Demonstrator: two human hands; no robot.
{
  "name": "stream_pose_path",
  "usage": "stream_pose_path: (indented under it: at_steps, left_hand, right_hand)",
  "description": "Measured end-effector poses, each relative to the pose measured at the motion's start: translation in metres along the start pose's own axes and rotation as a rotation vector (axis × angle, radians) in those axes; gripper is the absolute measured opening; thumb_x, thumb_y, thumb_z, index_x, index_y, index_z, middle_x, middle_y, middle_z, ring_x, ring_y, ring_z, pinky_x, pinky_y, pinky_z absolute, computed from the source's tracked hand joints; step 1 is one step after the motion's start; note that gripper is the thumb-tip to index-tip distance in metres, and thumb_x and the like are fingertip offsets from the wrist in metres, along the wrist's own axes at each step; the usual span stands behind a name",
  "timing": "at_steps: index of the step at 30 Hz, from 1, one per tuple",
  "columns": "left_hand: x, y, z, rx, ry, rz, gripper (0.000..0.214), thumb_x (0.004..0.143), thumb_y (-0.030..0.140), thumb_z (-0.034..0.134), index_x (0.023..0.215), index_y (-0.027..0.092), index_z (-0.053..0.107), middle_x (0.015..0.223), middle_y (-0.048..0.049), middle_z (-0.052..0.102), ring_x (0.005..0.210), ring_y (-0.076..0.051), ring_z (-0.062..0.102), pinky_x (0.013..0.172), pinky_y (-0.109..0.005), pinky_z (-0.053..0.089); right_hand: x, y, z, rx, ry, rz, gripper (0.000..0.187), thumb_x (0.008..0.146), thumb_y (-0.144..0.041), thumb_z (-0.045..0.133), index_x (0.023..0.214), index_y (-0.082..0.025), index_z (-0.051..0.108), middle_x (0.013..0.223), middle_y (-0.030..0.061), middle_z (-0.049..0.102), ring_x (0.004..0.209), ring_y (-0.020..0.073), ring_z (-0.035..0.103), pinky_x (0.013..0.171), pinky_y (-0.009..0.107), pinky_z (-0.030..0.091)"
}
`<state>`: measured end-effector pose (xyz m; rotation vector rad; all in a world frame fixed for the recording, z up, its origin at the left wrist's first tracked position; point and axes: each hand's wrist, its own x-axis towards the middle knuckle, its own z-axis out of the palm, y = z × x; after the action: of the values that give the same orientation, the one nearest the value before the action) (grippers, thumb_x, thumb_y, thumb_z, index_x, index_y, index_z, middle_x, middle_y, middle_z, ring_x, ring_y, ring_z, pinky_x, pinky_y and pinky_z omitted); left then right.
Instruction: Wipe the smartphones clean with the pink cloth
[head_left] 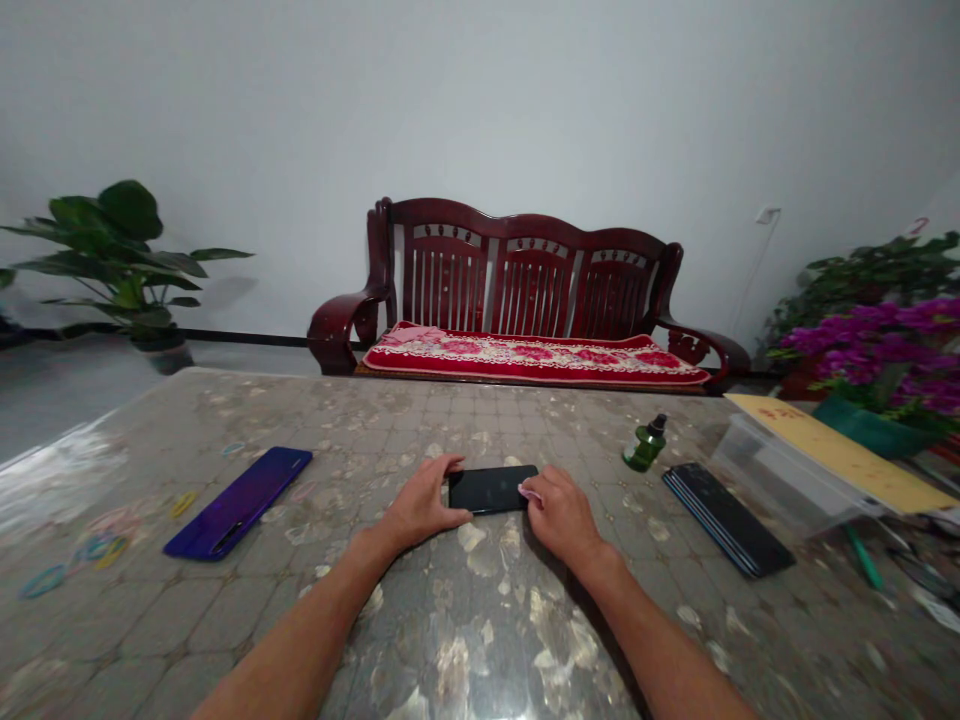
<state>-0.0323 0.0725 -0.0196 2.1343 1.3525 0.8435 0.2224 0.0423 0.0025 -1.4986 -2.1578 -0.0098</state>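
A black smartphone [486,490] lies screen up on the patterned tablecloth [420,630], straight ahead of me. My left hand [424,502] grips its left end, thumb along the near edge and fingers at the far edge. At the right end, my right hand [562,512] has its fingers closed on a small pale pink cloth [529,493], held against the screen. Most of that cloth is hidden by the fingers. To the left lies a purple-blue smartphone [238,503], back side up, with neither hand near it.
On the right stand a green spray bottle [645,445], a stack of dark phones [726,518] and a clear plastic box [780,485] under a yellow board [832,450]. Colourful hair ties [101,548] lie at left. Beyond the table is a wooden bench [525,280].
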Motion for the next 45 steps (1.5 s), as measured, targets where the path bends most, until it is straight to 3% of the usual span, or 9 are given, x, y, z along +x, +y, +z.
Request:
stream_pose_path:
  at_steps: [4, 13, 20, 26, 34, 41, 45]
  left_hand:
    - [-0.001, -0.002, 0.001, -0.009, 0.010, 0.011, 0.075, 0.060, 0.027, 0.079, 0.129, 0.020, 0.049, 0.118, -0.0086, 0.063, 0.113, -0.030, 0.059, 0.099, -0.044, 0.047]
    - [-0.001, 0.003, -0.002, 0.037, 0.007, 0.009, 0.070, 0.061, 0.029, 0.078, 0.126, 0.019, 0.052, 0.116, -0.0084, 0.064, 0.111, -0.030, 0.059, 0.098, -0.043, 0.047]
    - [-0.001, 0.005, -0.002, 0.048, -0.002, 0.004, 0.069, 0.061, 0.028, 0.078, 0.125, 0.017, 0.052, 0.115, -0.0096, 0.064, 0.110, -0.030, 0.059, 0.097, -0.043, 0.047]
    - [-0.001, 0.004, -0.001, 0.052, 0.013, 0.020, 0.072, 0.062, 0.028, 0.078, 0.127, 0.017, 0.050, 0.116, -0.0098, 0.064, 0.111, -0.030, 0.058, 0.098, -0.042, 0.047]
    - [-0.001, -0.002, 0.002, 0.053, 0.026, 0.041, 0.072, 0.062, 0.027, 0.079, 0.127, 0.017, 0.051, 0.114, -0.0086, 0.064, 0.109, -0.029, 0.059, 0.097, -0.041, 0.047]
    - [-0.002, -0.001, 0.000, 0.057, 0.011, 0.017, 0.070, 0.062, 0.028, 0.078, 0.126, 0.017, 0.052, 0.115, -0.0093, 0.065, 0.109, -0.029, 0.059, 0.097, -0.041, 0.047]
    - [-0.002, 0.001, 0.000, 0.069, 0.014, 0.026, 0.069, 0.062, 0.029, 0.079, 0.125, 0.017, 0.053, 0.114, -0.0093, 0.065, 0.109, -0.029, 0.059, 0.096, -0.042, 0.047]
  right_hand:
    - [0.000, -0.013, 0.005, 0.085, -0.032, -0.101, 0.025, 0.083, -0.008, 0.052, 0.087, -0.023, 0.072, 0.084, 0.0043, 0.063, 0.087, 0.0180, 0.058, 0.078, 0.026, 0.044]
    - [0.006, 0.013, 0.003, -0.066, 0.050, 0.078, 0.022, 0.088, -0.013, 0.053, 0.086, -0.022, 0.073, 0.085, 0.0069, 0.065, 0.087, 0.0212, 0.058, 0.079, 0.030, 0.044]
    - [0.005, -0.010, 0.008, 0.071, -0.046, -0.101, 0.025, 0.091, -0.016, 0.049, 0.092, -0.025, 0.073, 0.084, 0.0037, 0.063, 0.088, 0.0182, 0.057, 0.079, 0.026, 0.044]
    - [0.016, 0.011, 0.007, -0.066, 0.038, 0.071, 0.026, 0.088, -0.010, 0.050, 0.088, -0.022, 0.073, 0.086, 0.0075, 0.065, 0.088, 0.0213, 0.057, 0.080, 0.030, 0.044]
    - [0.013, -0.011, 0.010, 0.027, -0.042, -0.062, 0.023, 0.089, -0.012, 0.054, 0.093, -0.024, 0.073, 0.089, 0.0036, 0.066, 0.090, 0.0175, 0.057, 0.082, 0.025, 0.043]
    - [0.021, 0.013, 0.007, -0.105, 0.011, 0.129, 0.021, 0.091, -0.014, 0.053, 0.090, -0.022, 0.073, 0.090, 0.0059, 0.067, 0.091, 0.0199, 0.057, 0.080, 0.027, 0.042]
    - [0.022, 0.012, 0.007, -0.119, 0.020, 0.118, 0.023, 0.094, -0.017, 0.051, 0.092, -0.022, 0.073, 0.091, 0.0060, 0.067, 0.090, 0.0202, 0.057, 0.081, 0.028, 0.041]
